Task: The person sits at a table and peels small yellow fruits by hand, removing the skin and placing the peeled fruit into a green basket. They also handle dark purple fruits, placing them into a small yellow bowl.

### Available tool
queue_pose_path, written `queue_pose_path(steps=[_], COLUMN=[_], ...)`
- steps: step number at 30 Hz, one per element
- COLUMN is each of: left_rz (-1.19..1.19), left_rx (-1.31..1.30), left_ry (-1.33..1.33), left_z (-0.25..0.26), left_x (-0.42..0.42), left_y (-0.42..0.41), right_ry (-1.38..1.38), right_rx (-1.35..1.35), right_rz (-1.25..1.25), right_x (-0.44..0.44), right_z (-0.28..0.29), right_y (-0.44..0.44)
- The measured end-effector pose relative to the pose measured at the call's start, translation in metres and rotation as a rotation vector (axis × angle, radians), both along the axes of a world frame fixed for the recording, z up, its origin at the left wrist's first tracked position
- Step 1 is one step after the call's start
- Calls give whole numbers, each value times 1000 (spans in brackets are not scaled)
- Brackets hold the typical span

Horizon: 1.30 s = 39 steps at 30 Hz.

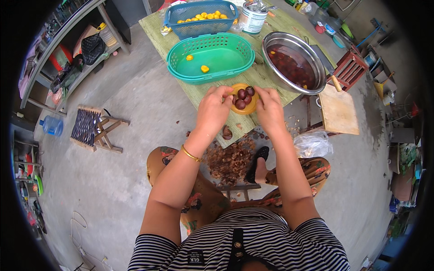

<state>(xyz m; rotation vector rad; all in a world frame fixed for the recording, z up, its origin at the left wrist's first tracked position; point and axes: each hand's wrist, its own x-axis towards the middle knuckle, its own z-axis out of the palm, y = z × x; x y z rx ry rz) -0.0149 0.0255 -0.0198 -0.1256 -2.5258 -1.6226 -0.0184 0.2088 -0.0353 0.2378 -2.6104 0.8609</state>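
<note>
A small yellow plate (244,110) with several brown-shelled chestnuts (241,98) lies at the near end of the wooden table (200,96). My left hand (215,106) grips the plate's left rim, its thumb close against a partly hidden chestnut. On the opposite rim is my right hand (271,106), its index fingertip beside the uppermost chestnut. Just beyond, a green plastic basket (212,78) contains two peeled yellow chestnuts (204,69). To the right stands a steel basin (283,83) of dark liquid with chestnuts in it.
A blue basket (193,30) of peeled chestnuts and a can (253,22) stand farther back. A wooden-handled knife (325,62) rests by the basin. Shell scraps (232,162) cover the floor between my feet. A folding stool (90,128) stands left, a wooden board (339,110) right.
</note>
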Motion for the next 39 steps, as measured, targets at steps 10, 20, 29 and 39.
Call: queue_pose_path(steps=[10, 20, 29, 39], left_rz=[-32, -367, -431, -464], left_rx=[-2, 807, 1056, 870], left_ry=[3, -504, -481, -415], left_z=[-3, 22, 41, 40], left_x=[-8, 16, 57, 76], left_y=[3, -13, -39, -49], right_ry=[-164, -39, 132, 204], right_rx=[66, -362, -374, -215], right_rz=[191, 227, 312, 341], right_x=[-25, 36, 73, 80], right_z=[14, 50, 49, 43], right_y=[5, -30, -42, -48])
